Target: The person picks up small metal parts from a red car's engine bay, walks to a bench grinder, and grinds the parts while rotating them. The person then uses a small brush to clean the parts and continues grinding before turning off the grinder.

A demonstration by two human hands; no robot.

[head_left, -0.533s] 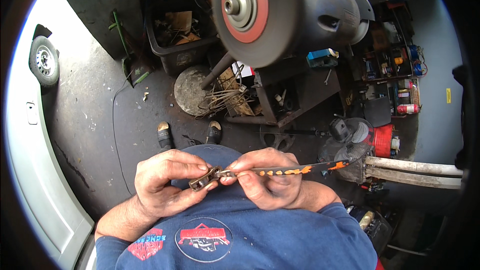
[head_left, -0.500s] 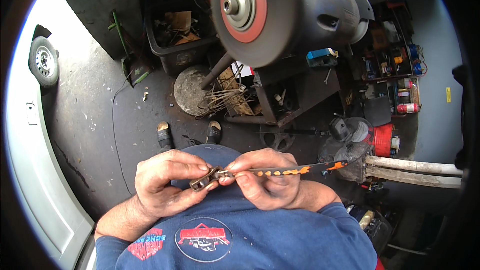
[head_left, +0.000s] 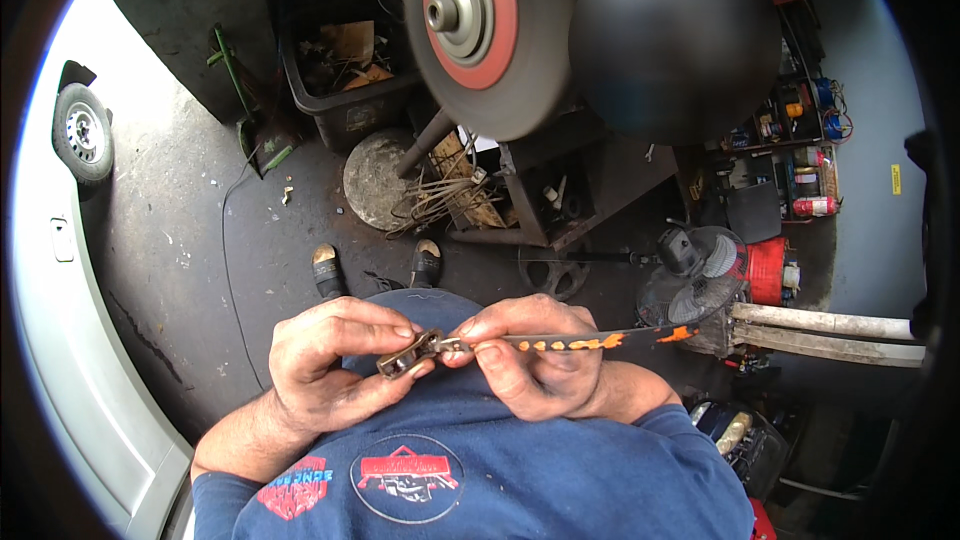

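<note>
Between the fingertips of my left hand (head_left: pixel 335 360) is a small brownish metal part (head_left: pixel 403 355), channel-shaped with a dark hollow. My right hand (head_left: pixel 530 355) grips a long, thin dark strip (head_left: pixel 645 337) with orange patches near its outer end and a row of yellowish marks. The strip's inner metal end meets the small part between my hands; whether the two are joined I cannot tell. Both are held in front of my blue shirt. Above and beyond them stands a grinding machine, its round grey wheel (head_left: pixel 545 50) with a red centre disc facing me.
A dark bin with scraps (head_left: pixel 350 90) is at the back left, and a pedestal base (head_left: pixel 380 180) with coiled wire stands beneath the wheel. To the right are a floor fan (head_left: pixel 690 275), a red container (head_left: pixel 768 275) and shelves. A white vehicle (head_left: pixel 70 310) borders the left.
The view has shifted slightly, so the grinder wheel appears a little further left. A blurred dark disc now covers the machine's right side. My hands stay nearly still, holding the same pieces.
</note>
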